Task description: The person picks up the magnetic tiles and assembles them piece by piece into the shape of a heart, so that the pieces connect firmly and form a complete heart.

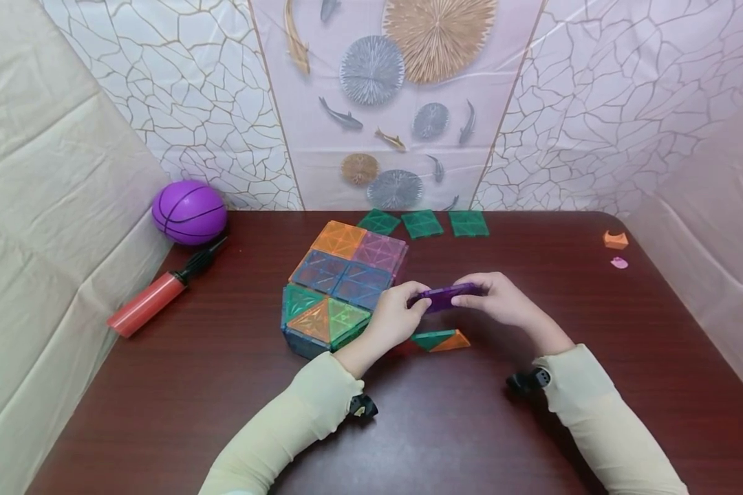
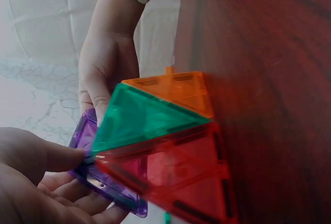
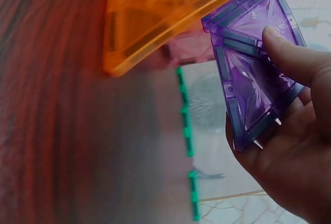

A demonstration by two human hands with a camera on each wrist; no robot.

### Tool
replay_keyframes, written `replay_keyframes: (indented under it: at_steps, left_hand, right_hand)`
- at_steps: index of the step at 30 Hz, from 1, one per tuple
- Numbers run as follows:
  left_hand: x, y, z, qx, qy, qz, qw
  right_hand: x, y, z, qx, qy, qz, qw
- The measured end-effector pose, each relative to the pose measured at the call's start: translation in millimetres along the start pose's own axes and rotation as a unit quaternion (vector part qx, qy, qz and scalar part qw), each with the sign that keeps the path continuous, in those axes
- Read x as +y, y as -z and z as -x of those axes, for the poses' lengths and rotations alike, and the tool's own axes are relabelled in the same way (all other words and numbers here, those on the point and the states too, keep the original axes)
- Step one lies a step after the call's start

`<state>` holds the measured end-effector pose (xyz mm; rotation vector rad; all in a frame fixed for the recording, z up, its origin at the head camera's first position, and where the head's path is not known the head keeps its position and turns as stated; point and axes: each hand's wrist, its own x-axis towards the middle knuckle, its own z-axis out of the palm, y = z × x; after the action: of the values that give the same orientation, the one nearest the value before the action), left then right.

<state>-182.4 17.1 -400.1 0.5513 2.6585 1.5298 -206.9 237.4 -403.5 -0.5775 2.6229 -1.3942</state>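
Two purple triangular magnetic tiles [image 1: 444, 298] [image 3: 256, 81], joined side by side, are held above the table between both hands. My left hand [image 1: 399, 313] pinches their left end, with the thumb on the near face. At the other end my right hand [image 1: 501, 297] grips them between thumb and fingers. Just below stand a green triangular tile [image 1: 431, 339] and an orange triangular tile [image 1: 456, 341], edge to edge. A red tile [image 2: 191, 177] adjoins the green one in the left wrist view. Left of the hands sits a low magnetic-tile structure [image 1: 343, 271] with a multicoloured top.
Three green square tiles [image 1: 422, 224] lie along the table's back edge. A purple ball [image 1: 189, 212] and a red hand pump [image 1: 148, 303] are at the left. Small orange [image 1: 616, 240] and pink [image 1: 619, 262] pieces lie at the far right.
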Motion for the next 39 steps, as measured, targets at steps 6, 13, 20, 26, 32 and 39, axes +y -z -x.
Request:
replay_keyframes:
  at_steps: [6, 13, 20, 26, 32, 39]
  left_hand:
    - [-6.6, -9.3, 2.1, 0.000, 0.009, -0.011, 0.9999]
    - [-14.0, -13.5, 7.7, 0.009, 0.001, 0.030, 0.9995]
    - [-19.2, -10.5, 12.8, -0.023, -0.022, 0.004, 0.9995]
    - [-20.2, -8.2, 16.3, -0.037, -0.030, -0.002, 0.9988]
    - [-22.1, -7.8, 18.8, -0.044, -0.024, 0.007, 0.9987]
    - [-24.4, -4.2, 21.5, -0.059, -0.025, 0.000, 0.9979]
  right_hand:
    - [16, -5, -5, -0.023, -0.030, -0.010, 0.999]
    - [25, -13, -8, -0.037, -0.049, -0.021, 0.998]
    - [23, -19, -8, -0.036, -0.046, -0.024, 0.998]
    - [21, -17, -11, -0.054, -0.047, -0.015, 0.997]
    - [22, 6, -25, -0.108, -0.011, -0.007, 0.994]
    - [29, 42, -57, 0.008, -0.062, 0.086, 0.994]
